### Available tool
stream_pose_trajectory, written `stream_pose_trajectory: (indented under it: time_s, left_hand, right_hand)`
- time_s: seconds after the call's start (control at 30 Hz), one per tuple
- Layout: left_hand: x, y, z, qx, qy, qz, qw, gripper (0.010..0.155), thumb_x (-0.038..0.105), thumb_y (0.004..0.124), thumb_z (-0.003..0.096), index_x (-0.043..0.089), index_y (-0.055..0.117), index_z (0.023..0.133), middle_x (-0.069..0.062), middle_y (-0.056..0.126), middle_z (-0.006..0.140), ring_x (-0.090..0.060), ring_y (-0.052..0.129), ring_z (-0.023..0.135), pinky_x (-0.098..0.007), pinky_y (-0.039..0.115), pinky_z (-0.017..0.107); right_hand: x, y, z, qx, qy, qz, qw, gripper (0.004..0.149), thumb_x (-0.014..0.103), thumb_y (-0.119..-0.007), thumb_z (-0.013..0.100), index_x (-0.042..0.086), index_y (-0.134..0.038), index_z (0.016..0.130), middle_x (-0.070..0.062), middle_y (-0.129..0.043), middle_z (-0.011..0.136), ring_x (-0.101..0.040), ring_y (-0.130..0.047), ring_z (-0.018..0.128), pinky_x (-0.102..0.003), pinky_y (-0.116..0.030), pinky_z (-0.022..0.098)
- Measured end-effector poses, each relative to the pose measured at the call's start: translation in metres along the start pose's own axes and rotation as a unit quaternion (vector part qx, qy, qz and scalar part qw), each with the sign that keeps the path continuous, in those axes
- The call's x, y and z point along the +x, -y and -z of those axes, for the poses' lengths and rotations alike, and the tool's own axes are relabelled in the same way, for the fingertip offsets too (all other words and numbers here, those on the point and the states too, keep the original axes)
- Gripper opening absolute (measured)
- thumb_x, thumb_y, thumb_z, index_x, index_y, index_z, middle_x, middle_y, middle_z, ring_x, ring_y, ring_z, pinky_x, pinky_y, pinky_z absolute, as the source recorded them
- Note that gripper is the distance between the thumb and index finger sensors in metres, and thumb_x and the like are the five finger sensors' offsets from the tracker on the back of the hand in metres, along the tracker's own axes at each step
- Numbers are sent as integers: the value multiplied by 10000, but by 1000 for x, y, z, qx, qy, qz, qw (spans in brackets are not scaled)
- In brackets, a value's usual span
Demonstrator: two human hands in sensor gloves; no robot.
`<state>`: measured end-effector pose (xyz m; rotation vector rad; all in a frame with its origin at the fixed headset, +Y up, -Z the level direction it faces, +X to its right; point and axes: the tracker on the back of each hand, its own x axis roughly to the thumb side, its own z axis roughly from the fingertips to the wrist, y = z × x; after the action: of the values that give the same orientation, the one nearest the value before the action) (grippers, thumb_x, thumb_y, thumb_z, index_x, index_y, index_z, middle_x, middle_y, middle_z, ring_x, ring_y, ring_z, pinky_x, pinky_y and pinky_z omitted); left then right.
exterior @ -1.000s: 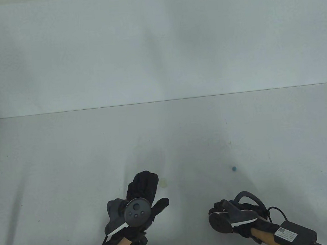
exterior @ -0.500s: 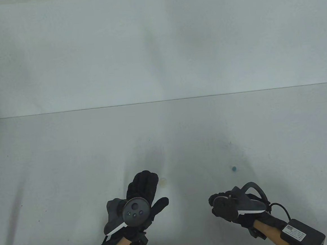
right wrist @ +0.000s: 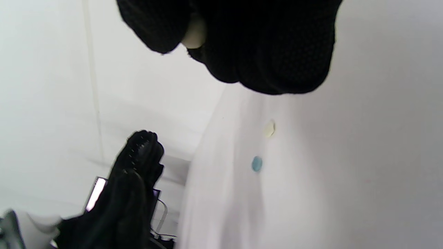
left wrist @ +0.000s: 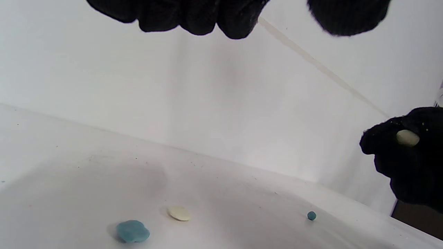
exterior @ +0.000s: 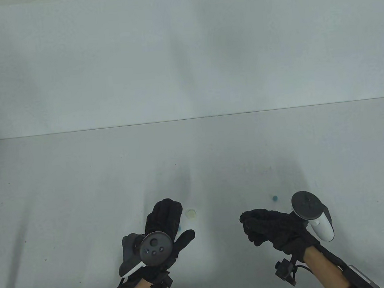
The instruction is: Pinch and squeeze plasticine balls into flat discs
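My right hand (exterior: 253, 225) is curled and pinches a small cream plasticine ball (left wrist: 407, 137) between thumb and fingers, held above the table. The ball also shows in the right wrist view (right wrist: 194, 34). My left hand (exterior: 174, 220) hovers open and empty, its thumb apart from the fingers. A flat cream disc (exterior: 190, 213) lies just right of its fingertips. A flat blue disc (left wrist: 133, 231) lies next to the cream disc (left wrist: 179, 213), mostly hidden under the left hand in the table view. A tiny blue ball (exterior: 275, 198) sits on the table beyond the right hand.
The white table (exterior: 82, 179) ends at a far edge against a white wall (exterior: 184, 51). Both discs show in the right wrist view, cream (right wrist: 269, 128) and blue (right wrist: 256, 163).
My right hand has rolled over, bringing its back up and its tracker to the right, and risen a little. My left hand has drifted slightly back and left, uncovering the cream disc.
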<state>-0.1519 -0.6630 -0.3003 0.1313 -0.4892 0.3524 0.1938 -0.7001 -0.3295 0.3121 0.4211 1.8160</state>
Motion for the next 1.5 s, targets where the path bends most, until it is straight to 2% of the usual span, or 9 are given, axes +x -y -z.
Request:
stream_pose_trajectory:
  time_s: [0.27,0.57,0.6,0.67,0.77,0.9,0.97,1.07,1.5]
  left_hand:
    - [-5,-1,0,0,-10,-6,1000,815,531,625,532,28,437,1144,-300,398,1155,-561,453,1059,-641,465,732]
    - [-6,-1,0,-2,-14,-6,1000,813,530,625,532,26,440,1143,-299,399,1155,-558,453,1060,-637,467,733]
    - [-6,-1,0,-1,-14,-6,1000,813,530,626,531,26,441,1143,-298,399,1155,-559,452,1060,-638,465,733]
    - [-6,-1,0,-2,-14,-7,1000,813,529,626,532,27,439,1144,-299,395,1155,-560,448,1060,-638,462,733]
    - [-6,0,0,-4,-15,-6,1000,813,527,626,533,26,437,1144,-298,392,1156,-560,442,1061,-639,456,733]
    - [-6,0,0,-6,-18,-5,1000,810,523,628,534,25,435,1144,-298,383,1157,-561,432,1061,-641,448,733]
    - [-7,0,0,-6,-18,-5,1000,810,522,628,535,25,432,1144,-300,379,1157,-562,427,1062,-641,444,733]
    - [-6,0,0,-6,-18,-5,1000,809,521,628,535,25,435,1144,-301,380,1156,-562,427,1062,-641,444,733]
    - [-6,0,0,-5,-14,-6,1000,804,518,628,536,28,436,1143,-298,380,1157,-560,431,1061,-638,451,733]
  right_hand:
    - [-24,1,8,-9,-27,87,996,433,393,-774,549,102,-815,867,-113,-978,732,-265,-1061,562,-276,-983,364]
    - [-21,-1,6,-67,-23,57,996,390,350,-778,535,81,-829,813,-97,-1000,610,-187,-1083,430,-224,-1003,283]
    - [-22,-2,5,-48,-21,58,997,388,354,-770,543,99,-809,833,-89,-989,638,-185,-1076,459,-220,-1000,307]
    - [-23,-3,5,-80,-30,43,995,385,354,-755,552,123,-795,857,-88,-978,674,-199,-1064,501,-239,-990,342]
    - [-28,-3,6,-39,-41,68,996,443,309,-688,593,76,-681,970,-157,-872,817,-301,-969,645,-331,-928,465]
    - [-32,-3,7,-22,-44,95,994,449,315,-644,622,62,-683,991,-202,-834,861,-364,-923,684,-384,-900,499]
    - [-31,-3,7,-28,-43,112,992,495,387,-635,626,45,-698,979,-210,-846,851,-372,-927,675,-389,-905,491]
    - [-28,-2,6,-28,-34,123,991,397,333,-654,619,90,-761,914,-165,-891,797,-328,-967,625,-348,-933,448]
    - [-17,3,1,-70,-10,93,993,388,325,-738,565,92,-800,869,-79,-998,620,-165,-1067,425,-199,-984,275]
